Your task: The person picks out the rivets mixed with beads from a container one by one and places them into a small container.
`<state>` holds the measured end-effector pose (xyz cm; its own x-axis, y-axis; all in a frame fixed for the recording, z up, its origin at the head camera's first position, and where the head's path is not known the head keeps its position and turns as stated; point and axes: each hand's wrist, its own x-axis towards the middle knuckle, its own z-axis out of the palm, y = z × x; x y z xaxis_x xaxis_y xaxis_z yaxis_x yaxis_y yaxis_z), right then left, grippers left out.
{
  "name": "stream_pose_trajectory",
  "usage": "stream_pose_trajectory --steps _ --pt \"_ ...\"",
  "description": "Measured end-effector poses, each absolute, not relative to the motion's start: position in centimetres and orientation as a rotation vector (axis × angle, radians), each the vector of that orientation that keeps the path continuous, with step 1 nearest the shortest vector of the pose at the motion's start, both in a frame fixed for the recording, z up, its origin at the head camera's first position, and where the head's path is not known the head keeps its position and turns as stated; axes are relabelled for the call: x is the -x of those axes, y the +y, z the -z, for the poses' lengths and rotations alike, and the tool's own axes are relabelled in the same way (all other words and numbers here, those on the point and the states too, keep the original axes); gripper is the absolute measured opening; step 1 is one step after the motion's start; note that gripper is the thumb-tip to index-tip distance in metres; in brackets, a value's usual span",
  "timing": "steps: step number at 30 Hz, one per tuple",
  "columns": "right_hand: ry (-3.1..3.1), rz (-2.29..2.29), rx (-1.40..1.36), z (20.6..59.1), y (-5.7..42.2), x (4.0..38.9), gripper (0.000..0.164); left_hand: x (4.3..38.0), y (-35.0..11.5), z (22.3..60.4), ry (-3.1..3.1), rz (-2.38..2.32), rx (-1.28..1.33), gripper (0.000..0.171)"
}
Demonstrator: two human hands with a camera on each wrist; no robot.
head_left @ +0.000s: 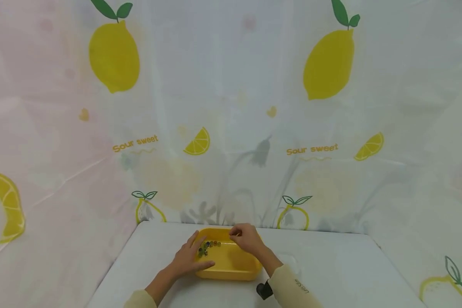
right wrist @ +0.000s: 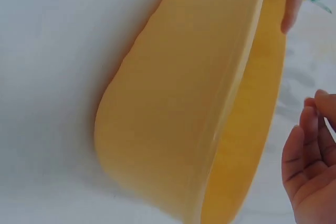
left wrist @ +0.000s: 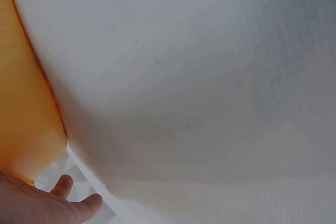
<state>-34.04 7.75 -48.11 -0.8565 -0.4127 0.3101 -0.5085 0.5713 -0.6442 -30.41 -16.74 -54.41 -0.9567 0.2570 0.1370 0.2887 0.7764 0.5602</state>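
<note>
A yellow plastic basin (head_left: 231, 275) stands on the white table in the head view. Several coloured glass marbles (head_left: 206, 245) lie inside it, in a bent line along its left and far sides. My left hand (head_left: 186, 259) is at the basin's left rim, fingers spread and thumb stretched over the near left corner. Over the far right part of the basin is my right hand (head_left: 248, 238), its fingers bent and thumb and index tips together. The right wrist view shows the right hand (right wrist: 312, 166) beyond the rim; I cannot tell whether a marble is between its fingertips.
A clear, flat item (head_left: 290, 263) lies on the table (head_left: 331, 265) right of the basin, partly behind the right forearm. A black object (head_left: 264, 291) is by the right sleeve. Behind the table hangs a lemon-print curtain (head_left: 231, 107).
</note>
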Motion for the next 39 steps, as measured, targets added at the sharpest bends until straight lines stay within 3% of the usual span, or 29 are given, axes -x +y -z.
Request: stream_pose_trajectory --steps 39 --pt "-2.696 -1.252 -0.528 47.6 19.8 32.8 0.004 30.7 -16.8 54.9 -2.895 0.954 0.476 0.093"
